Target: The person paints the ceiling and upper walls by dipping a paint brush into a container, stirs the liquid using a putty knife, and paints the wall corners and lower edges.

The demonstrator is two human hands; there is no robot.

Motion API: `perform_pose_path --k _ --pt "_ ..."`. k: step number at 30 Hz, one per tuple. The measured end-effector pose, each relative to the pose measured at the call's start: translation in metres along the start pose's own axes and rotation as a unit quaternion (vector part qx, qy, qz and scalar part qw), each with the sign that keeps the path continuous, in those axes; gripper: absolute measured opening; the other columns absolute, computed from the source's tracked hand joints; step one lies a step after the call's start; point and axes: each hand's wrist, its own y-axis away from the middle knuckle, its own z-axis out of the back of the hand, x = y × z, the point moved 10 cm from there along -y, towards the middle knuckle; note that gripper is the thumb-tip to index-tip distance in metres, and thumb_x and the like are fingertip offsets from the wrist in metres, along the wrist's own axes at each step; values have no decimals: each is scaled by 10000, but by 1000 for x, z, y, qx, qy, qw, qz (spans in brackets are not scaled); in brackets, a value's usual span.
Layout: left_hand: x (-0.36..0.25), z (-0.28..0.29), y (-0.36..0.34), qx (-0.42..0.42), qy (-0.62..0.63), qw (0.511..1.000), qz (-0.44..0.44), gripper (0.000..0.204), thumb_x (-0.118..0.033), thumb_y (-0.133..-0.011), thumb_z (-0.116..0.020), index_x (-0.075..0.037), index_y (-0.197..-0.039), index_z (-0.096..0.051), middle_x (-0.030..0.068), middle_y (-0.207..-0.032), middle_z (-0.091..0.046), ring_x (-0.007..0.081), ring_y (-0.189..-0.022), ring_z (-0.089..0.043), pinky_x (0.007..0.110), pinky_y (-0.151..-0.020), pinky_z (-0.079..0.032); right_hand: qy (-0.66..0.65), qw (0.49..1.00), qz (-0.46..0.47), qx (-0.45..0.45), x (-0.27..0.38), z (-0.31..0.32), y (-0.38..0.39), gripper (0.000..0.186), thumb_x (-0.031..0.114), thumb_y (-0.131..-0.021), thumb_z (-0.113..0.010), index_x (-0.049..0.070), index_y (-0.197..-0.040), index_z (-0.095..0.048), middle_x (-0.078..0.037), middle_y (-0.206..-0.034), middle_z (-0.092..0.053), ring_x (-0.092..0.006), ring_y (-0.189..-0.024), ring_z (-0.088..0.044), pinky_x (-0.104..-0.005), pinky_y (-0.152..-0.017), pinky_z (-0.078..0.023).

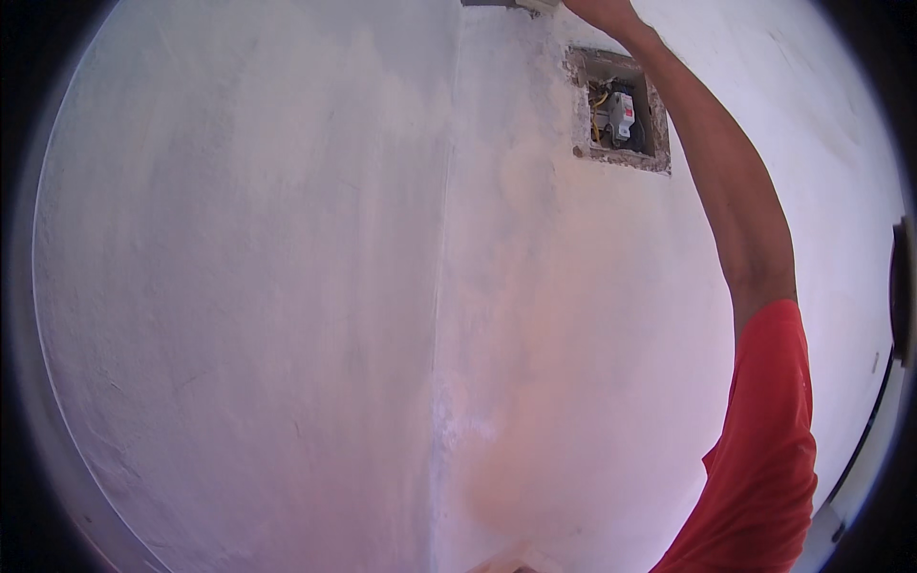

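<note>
Right hand (600, 11) is at the far edge of our view, mostly cut off. We see its near part only; fingers are out of frame, so we can't tell if they're spread, pressed together or pinching anything. Just left of it, also cut by the far edge: a flat grey thing (506, 3) with a darker near edge, lying against the wall as we see it. That's the item nearest the hand. Can't tell what it is, or whether the hand grips it or only sits beside it.

From the hand, the bare forearm (712, 143) bends down the right side into a red sleeve (769, 430), which runs out at the near edge.

Just near of the hand, left of the forearm: a square wall box (621, 160), sunk in, with rough, chipped brown edges. The forearm covers part of its far right corner. Inside we have a white switch (622, 116) with a red mark, slightly tilted, and yellow wires (599, 100) to its left.

Wall (554, 315) around it is pale and smeared, with a peach patch (506, 477) toward the near side. Left of that, a thin seam (439, 334) runs near to far, then a greyer wall face (239, 286). Far right rim: a dark object (900, 291), too cropped to identify.
</note>
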Motion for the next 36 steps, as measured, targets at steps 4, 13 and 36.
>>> perform_pose_path --k 4,13,36 --pt "-14 6 30 4 -5 1000 -29 888 -353 -831 -739 -132 -1544 -258 95 -1306 -534 251 -1138 -533 463 -889 -471 -42 992 58 -101 15 -3 23 190 168 -757 -689 31 -886 -717 -202 -839 -703 -388 -819 -667 -461 -722 -530" --pt "7 10 20 25 25 999 -34 918 -354 -805 -774 -115 -1533 -269 82 -1191 -540 208 -997 -536 422 -799 -481 27 999 39 -26 -6 -18 20 181 176 -770 -673 -4 -780 -688 -209 -790 -689 -385 -777 -659 -472 -724 -526" --pt "20 3 2 -4 30 1000 4 872 -336 -803 -775 -173 -1522 -308 40 -1217 -526 198 -1045 -517 422 -816 -467 5 993 85 77 40 -21 86 216 172 -868 -660 66 -1054 -693 -109 -928 -706 -260 -771 -627 -373 -727 -510"
